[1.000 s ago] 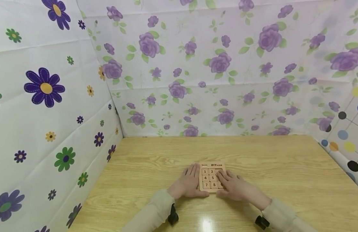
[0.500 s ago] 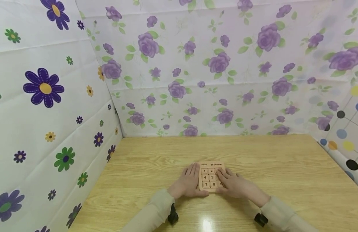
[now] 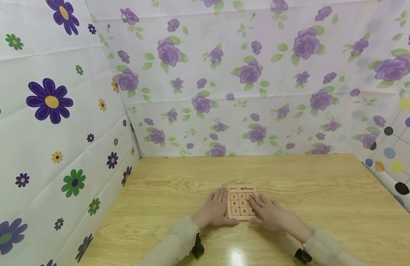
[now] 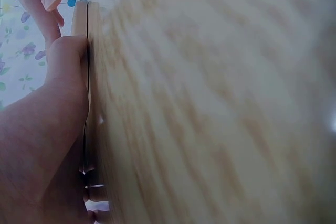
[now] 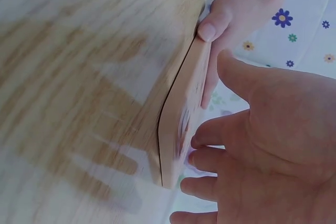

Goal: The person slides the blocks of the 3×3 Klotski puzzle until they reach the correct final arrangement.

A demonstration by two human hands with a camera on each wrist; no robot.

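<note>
A wooden sliding number puzzle (image 3: 238, 188) lies flat on the table in the head view. Its tiles read 1, 2, 3 on top, then 4, 5, and 7, 8, 6 below; fingers hide the middle right cell. My left hand (image 3: 216, 210) rests along the puzzle's left side, fingers straight, thumb at the near edge. Over the right side reaches my right hand (image 3: 272, 215), fingers extended, tips by the 3 tile (image 3: 249, 195). The right wrist view shows the puzzle's edge (image 5: 176, 124) beside those spread fingers, but not clearly whether they touch it.
Light wood table (image 3: 171, 181) surrounds the puzzle. Flowered cloth (image 3: 224, 74) hangs behind it, with another patterned cloth (image 3: 52, 147) on the left and a dotted one (image 3: 395, 166) on the right. Each wrist carries a small black device (image 3: 198, 246).
One second ago the top right cell was bare; a tile has slid up into it, and the 3 now shows. My right hand has drawn back slightly. The left hand stays put.
</note>
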